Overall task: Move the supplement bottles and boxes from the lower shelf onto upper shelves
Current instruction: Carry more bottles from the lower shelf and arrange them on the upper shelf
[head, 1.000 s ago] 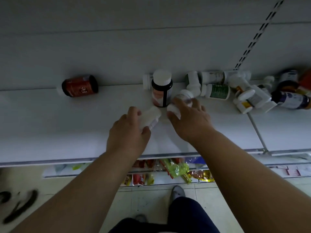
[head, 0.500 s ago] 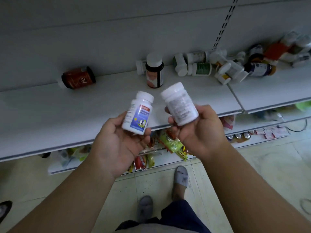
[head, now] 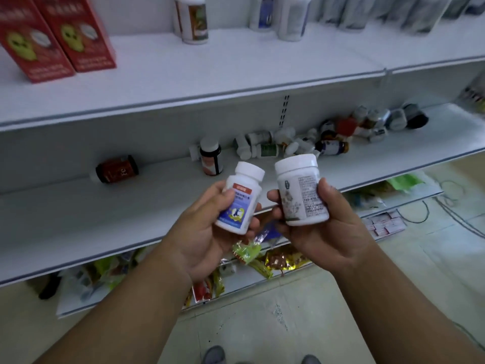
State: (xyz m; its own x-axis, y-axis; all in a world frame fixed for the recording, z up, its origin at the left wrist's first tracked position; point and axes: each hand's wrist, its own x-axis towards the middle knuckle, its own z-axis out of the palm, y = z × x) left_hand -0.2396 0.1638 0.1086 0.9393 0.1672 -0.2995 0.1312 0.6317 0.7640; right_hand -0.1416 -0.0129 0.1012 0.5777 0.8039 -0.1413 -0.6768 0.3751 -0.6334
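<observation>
Currently left hand (head: 207, 232) fingers curl round blue-label bottle (head: 240, 198); right hand (head: 322, 227) fingers grip larger white bottle (head: 301, 190). Both bottles held upright in front of lower shelf (head: 78, 222), below upper shelf (head: 236, 72). Loose bottles (head: 301, 143) lie at lower shelf's back.

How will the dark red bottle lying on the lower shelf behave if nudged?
The dark red bottle lies on its round side, so it would probably roll. It looks like smooth rigid plastic, likely sliding easily on the lower shelf. Weight can't be judged.
</observation>
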